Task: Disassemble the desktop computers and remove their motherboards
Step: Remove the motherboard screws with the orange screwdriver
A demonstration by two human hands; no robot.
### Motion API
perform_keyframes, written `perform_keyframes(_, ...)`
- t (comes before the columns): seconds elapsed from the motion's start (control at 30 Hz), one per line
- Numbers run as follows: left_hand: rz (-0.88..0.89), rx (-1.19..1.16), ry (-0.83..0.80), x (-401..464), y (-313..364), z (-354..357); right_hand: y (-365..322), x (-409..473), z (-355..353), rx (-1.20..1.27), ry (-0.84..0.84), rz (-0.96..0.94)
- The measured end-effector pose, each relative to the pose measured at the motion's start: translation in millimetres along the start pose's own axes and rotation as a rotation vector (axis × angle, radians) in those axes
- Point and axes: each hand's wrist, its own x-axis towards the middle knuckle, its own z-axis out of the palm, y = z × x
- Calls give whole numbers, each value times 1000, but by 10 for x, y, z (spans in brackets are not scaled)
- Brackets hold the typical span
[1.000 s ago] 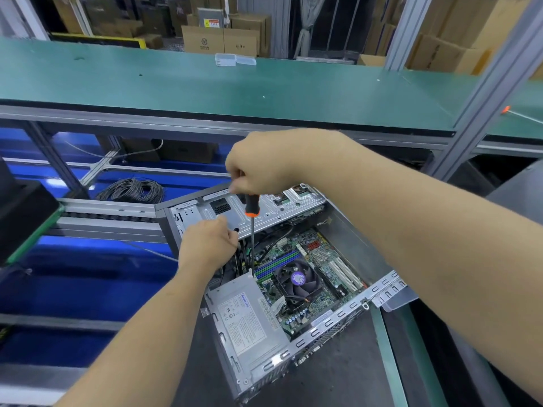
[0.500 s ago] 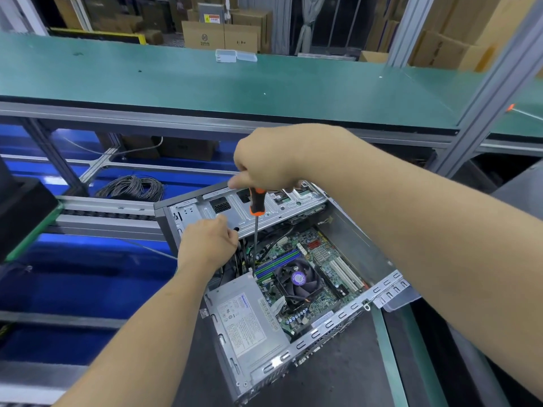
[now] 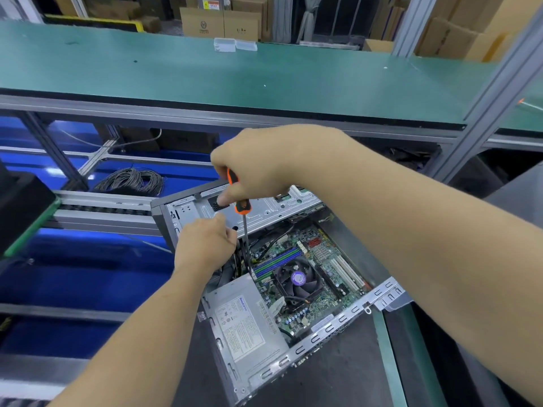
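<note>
An open grey desktop case [image 3: 379, 293] lies on its side on the dark bench. Inside it sit the green motherboard [image 3: 321, 254] with a black CPU fan [image 3: 296, 279] and a silver power supply [image 3: 245, 321]. My right hand [image 3: 258, 163] grips the orange and black handle of a screwdriver [image 3: 241, 205]. Its shaft points down to a spot at the power supply's far corner. My left hand [image 3: 205, 243] is curled against the drive cage beside the shaft; what its fingers hold is hidden.
A green shelf [image 3: 235, 77] spans the back, with a small clear plastic box [image 3: 224, 44] on it. An aluminium post [image 3: 482, 98] rises at the right. A coil of grey cable [image 3: 132, 180] lies at the left on blue flooring. Cardboard boxes [image 3: 220, 23] stand behind.
My right hand has turned on the screwdriver handle and shifted a little, with the tip staying at the same spot. My left hand and the case have stayed in place.
</note>
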Motion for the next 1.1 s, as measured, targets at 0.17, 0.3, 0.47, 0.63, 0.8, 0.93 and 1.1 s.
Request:
perform_keyframes(0.17,-9,15,2,-1,9,-5,43,-5,-45,2,36,-26)
perform_keyframes(0.3,0,19,-1,10,-7,10,87,-25,-57,23,45,-28)
perform_keyframes(0.47,13,6,21,14,-15,28,138,4,-47,51,79,-22)
perform_keyframes(0.63,10,5,11,7,-11,27,174,18,-41,96,107,-18)
perform_keyframes(0.8,-4,3,-4,11,-3,5,207,-86,-102,149,121,-8)
perform_keyframes(0.93,-19,-13,-12,16,-11,-3,241,-241,-190,187,125,4)
perform_keyframes(1.1,0,-82,-5,-5,18,-38,340,-514,-334,292,121,19)
